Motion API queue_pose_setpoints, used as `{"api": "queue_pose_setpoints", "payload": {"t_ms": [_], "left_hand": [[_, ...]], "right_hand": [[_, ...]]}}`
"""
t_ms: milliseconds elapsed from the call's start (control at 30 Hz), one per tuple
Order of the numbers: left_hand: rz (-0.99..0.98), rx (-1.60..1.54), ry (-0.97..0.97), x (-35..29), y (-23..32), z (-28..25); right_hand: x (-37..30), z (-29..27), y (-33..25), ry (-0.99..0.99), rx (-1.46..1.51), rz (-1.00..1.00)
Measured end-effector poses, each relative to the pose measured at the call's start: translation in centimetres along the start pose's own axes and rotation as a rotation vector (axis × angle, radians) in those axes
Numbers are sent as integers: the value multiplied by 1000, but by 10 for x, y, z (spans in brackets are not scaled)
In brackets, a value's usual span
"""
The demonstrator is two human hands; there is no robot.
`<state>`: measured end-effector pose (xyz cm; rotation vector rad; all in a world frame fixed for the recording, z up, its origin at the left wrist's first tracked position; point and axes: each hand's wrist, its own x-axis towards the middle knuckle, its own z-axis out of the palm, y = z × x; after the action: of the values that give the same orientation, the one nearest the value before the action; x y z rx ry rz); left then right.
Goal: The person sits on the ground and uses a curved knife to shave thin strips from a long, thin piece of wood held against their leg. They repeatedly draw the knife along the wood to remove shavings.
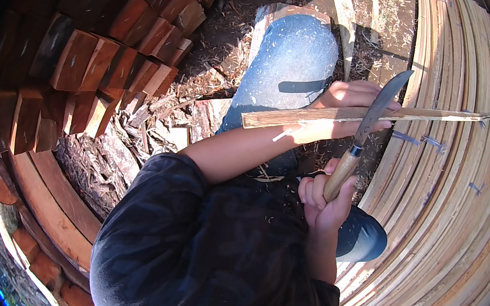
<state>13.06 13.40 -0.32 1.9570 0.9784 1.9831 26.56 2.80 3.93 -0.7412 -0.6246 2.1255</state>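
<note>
Knife [357, 151] over a wooden strip [322, 114]: by the look of it, a shaving stroke is in hand.
The right hand [328, 209] has its fingers closed round the handle; the left hand [349, 97] supports the strip above the lap, fingers loosely curled about it. Blade contact is unclear. The next move likely calls for a steady strip and fingers off the blade's path; the strip's right end juts over stacked boards [431, 216], so room seems freer beyond the raised knee [298, 53].
</note>
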Motion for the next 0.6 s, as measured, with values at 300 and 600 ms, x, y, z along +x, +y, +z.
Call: {"api": "queue_pose_setpoints", "payload": {"t_ms": [300,600], "left_hand": [[-230,-61,13,1,8,3],[-195,-128,-7,-3,5,0]], "right_hand": [[-8,4,14,36,-146,-113],[-8,8,4,-28,-303,-60]]}}
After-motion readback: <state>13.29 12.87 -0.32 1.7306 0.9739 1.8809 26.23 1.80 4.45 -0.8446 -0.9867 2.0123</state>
